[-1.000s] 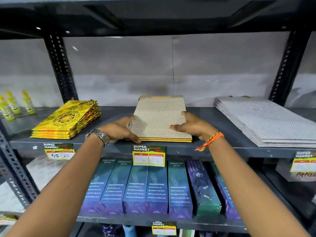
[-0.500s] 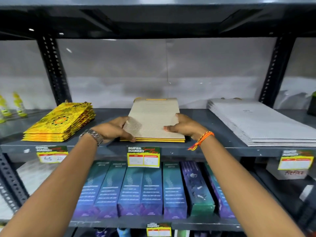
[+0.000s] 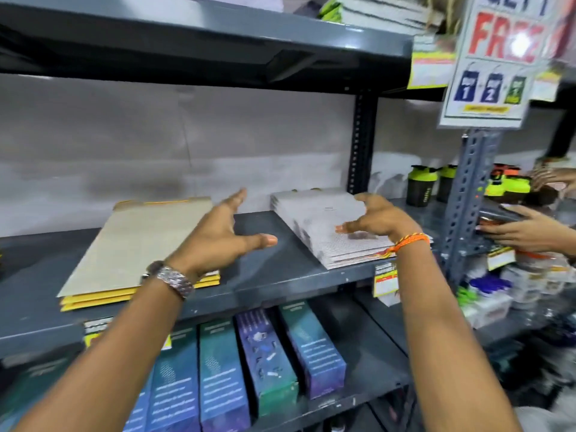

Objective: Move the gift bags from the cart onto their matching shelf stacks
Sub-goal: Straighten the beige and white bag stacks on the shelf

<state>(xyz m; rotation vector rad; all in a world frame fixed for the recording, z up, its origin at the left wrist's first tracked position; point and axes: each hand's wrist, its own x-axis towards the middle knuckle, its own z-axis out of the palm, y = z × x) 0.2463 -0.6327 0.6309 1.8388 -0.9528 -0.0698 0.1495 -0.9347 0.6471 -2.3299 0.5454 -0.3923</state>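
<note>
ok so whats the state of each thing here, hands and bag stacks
left hand: open, empty, above the shelf
right hand: open, empty, over the white stack
beige stack: flat on the shelf, untouched
white stack: flat on the shelf, partly behind the right hand

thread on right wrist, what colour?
Orange with some yellow, on the right wrist; head view, the only one.

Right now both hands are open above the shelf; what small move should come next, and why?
Probably bring both hands back toward the cart for the next gift bag. The left hand and right hand are open and hold nothing, and the beige gift bag stack lies flat on the shelf. The right hand hovers over the silver gift bag stack, which may first need squaring.
</note>
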